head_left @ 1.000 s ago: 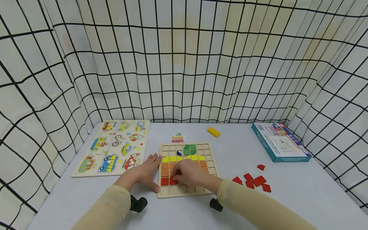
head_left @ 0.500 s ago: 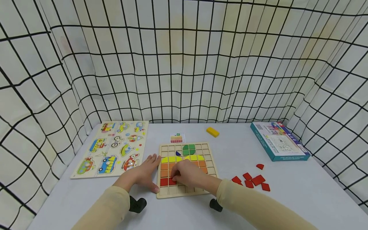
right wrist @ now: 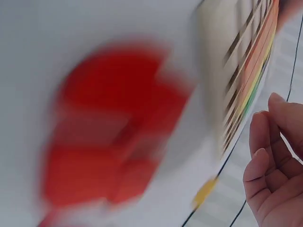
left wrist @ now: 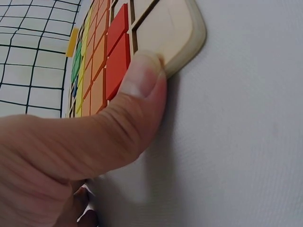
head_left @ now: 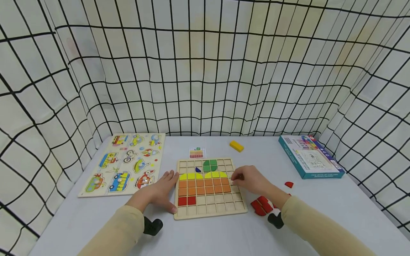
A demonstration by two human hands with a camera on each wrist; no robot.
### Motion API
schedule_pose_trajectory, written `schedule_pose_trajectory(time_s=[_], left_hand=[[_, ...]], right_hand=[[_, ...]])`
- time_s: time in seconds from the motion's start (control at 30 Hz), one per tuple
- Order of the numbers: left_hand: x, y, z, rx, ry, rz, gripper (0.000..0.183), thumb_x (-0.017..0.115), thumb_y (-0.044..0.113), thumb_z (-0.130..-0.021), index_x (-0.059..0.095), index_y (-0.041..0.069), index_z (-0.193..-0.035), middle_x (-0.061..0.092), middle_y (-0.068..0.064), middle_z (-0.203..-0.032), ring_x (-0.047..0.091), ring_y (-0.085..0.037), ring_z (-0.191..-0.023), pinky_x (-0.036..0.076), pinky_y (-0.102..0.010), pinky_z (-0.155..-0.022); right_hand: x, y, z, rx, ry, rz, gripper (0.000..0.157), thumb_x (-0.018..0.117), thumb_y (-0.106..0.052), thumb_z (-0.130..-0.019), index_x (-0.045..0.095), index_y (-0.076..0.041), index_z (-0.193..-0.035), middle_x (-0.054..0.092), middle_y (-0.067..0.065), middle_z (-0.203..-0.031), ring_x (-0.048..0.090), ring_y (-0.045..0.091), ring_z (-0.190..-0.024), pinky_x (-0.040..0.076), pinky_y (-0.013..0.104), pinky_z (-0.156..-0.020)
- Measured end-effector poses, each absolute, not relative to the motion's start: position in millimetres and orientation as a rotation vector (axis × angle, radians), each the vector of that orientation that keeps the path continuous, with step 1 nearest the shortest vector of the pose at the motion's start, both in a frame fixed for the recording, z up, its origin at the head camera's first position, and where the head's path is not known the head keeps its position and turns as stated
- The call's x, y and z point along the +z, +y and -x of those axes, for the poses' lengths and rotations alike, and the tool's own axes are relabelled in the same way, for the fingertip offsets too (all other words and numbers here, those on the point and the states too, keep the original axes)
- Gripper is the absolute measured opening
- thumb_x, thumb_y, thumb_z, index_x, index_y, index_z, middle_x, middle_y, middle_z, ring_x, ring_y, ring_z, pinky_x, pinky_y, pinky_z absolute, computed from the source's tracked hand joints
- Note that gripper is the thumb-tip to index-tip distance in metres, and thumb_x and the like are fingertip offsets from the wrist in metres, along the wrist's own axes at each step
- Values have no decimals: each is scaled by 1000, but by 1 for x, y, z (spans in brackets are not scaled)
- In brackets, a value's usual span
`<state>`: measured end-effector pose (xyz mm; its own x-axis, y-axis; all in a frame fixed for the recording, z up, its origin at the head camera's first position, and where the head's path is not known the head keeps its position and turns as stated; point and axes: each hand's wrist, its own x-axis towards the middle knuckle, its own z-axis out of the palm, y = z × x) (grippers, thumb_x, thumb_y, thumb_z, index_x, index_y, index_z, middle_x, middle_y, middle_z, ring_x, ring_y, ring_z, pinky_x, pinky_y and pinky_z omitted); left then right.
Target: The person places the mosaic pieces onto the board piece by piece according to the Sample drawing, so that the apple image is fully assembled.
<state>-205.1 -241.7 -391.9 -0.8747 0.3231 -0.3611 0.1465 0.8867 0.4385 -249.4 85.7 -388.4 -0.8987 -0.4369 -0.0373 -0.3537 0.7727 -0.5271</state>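
A wooden grid board (head_left: 211,215) bears rows of orange tiles (head_left: 200,190) and yellow tiles (head_left: 216,174), a green shape (head_left: 210,165), and a small blue piece (head_left: 198,169). Two red tiles (head_left: 187,201) fill cells at its lower left. My left hand (head_left: 161,190) lies spread along the left edge; in the left wrist view its thumb (left wrist: 137,87) presses the near corner. Over the board's right edge is my right hand (head_left: 251,179), fingers loosely curled with nothing visible between them. Loose red pieces (head_left: 262,205) lie below it, partly hidden by the forearm and blurred in the right wrist view.
A vehicle puzzle board (head_left: 134,165) lies at the left. Behind the grid board are a small pattern card (head_left: 196,153) and a yellow block (head_left: 236,146). A teal-edged box (head_left: 312,156) stands at right, with one red piece (head_left: 289,184) nearer. Black netting (head_left: 205,81) surrounds the table.
My right hand has let go of the red tile at the board's lower left and moved right, to the board's right edge. The left hand stays at the left edge.
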Motion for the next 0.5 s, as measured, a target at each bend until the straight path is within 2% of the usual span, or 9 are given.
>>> schedule_pose_trajectory(time_s=[0.27, 0.5], left_hand=[[-391, -241, 205, 555, 2624, -335, 121, 93, 30, -70, 20, -2, -161, 11, -28, -169, 4, -48, -157, 16, -65, -126], [-392, -240, 204, 557, 2625, -320, 122, 93, 31, -70, 20, 0, -162, 11, -27, -170, 4, -47, -158, 17, -65, -125]], right_hand=[[-392, 177, 250, -792, 2809, 486, 13, 73, -7, -93, 75, -7, -106, 71, 2, -97, 58, 16, -87, 56, 25, -76], [-398, 220, 238, -798, 2696, 518, 18, 76, -11, -91, 75, -9, -108, 72, 0, -102, 62, 15, -93, 56, 20, -76]])
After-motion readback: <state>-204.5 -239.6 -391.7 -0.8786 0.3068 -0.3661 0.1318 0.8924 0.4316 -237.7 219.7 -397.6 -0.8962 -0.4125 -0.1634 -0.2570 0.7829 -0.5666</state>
